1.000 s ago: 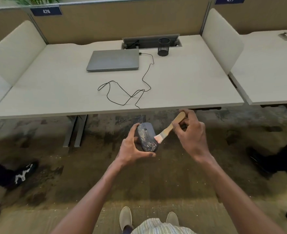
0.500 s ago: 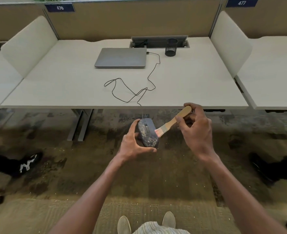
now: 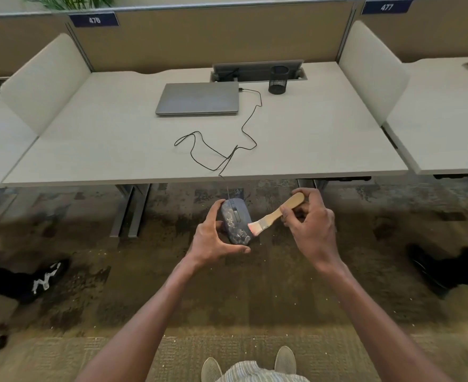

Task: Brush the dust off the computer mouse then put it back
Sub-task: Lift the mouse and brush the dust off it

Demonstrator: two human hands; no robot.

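Both forearms stretched forward and down over the mottled brown carpet (image 3: 255,299), just short of the pale wooden desk (image 3: 117,150). Left hand (image 3: 213,241) cupped around the dust-speckled dark grey computer mouse (image 3: 235,221), thumb at its near end, fingers along its far left side, black cable (image 3: 244,128) running up onto the desk. Right hand (image 3: 310,224) closed on the small wooden-handled brush (image 3: 277,213), wrist bent inward, pale bristles touching the mouse's right edge.

Both forearms bare, no sleeves, no watch or rings visible. Left hand (image 3: 215,239) and right hand (image 3: 311,228) ungloved. Striped light garment (image 3: 257,373) at bottom edge. Pale beige shoes (image 3: 285,359), rounded toes.
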